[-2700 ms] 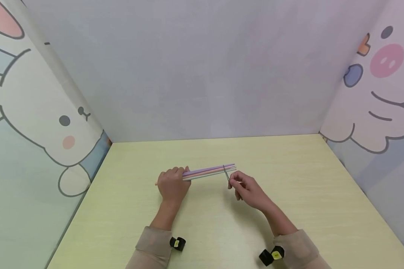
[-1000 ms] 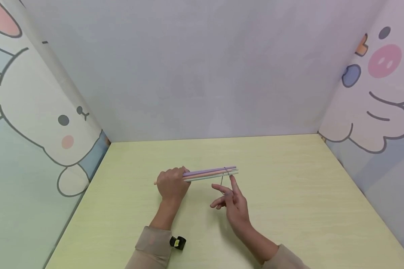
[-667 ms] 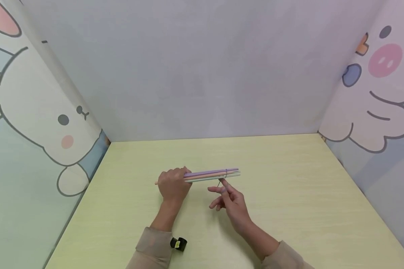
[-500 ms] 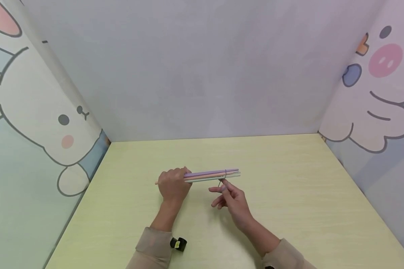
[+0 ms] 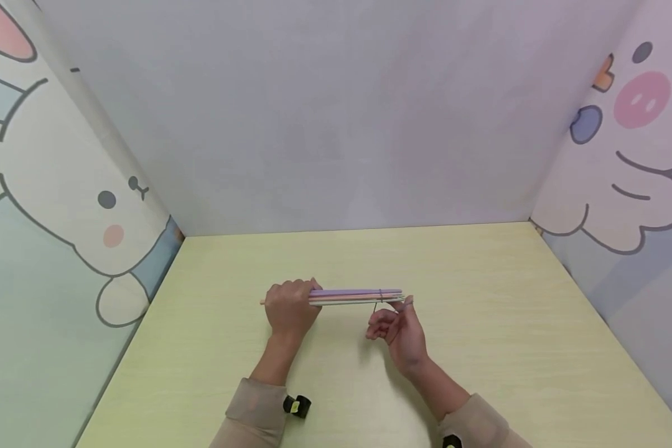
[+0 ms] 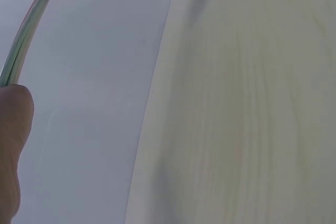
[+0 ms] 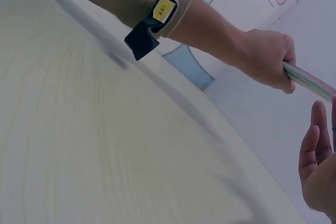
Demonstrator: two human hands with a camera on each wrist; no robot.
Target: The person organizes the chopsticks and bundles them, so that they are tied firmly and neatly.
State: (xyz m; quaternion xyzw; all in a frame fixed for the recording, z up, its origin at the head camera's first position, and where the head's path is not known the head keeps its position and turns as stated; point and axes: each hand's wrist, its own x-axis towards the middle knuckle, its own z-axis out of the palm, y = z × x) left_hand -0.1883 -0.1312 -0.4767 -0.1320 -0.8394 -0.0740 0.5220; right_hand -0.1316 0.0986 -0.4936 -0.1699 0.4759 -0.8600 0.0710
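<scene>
My left hand [image 5: 290,306] grips a bundle of slim pastel chopsticks [image 5: 347,297], purple, pink-orange and pale green, holding them level above the table with their tapered ends to the right. One orange end pokes out on the far side of the fist. A thin dark rubber band [image 5: 381,295] goes round the bundle near the tapered ends; it looks teal in the left wrist view. Its loose loop is caught on the fingers of my right hand [image 5: 406,339], whose thumb and index finger are right at the chopstick tips. The other right fingers are curled below the bundle.
The pale wooden table [image 5: 229,261] spreads beneath both hands. A grey back wall [image 5: 336,124] and side panels printed with a cartoon rabbit [image 5: 73,168] and a pig [image 5: 644,149] enclose it. A black wrist camera [image 5: 297,406] is strapped at the left cuff.
My right hand has turned and shifted right to the chopstick tips, stretching the rubber band along; earlier it pulled the band below them. The bundle has tipped to nearly level.
</scene>
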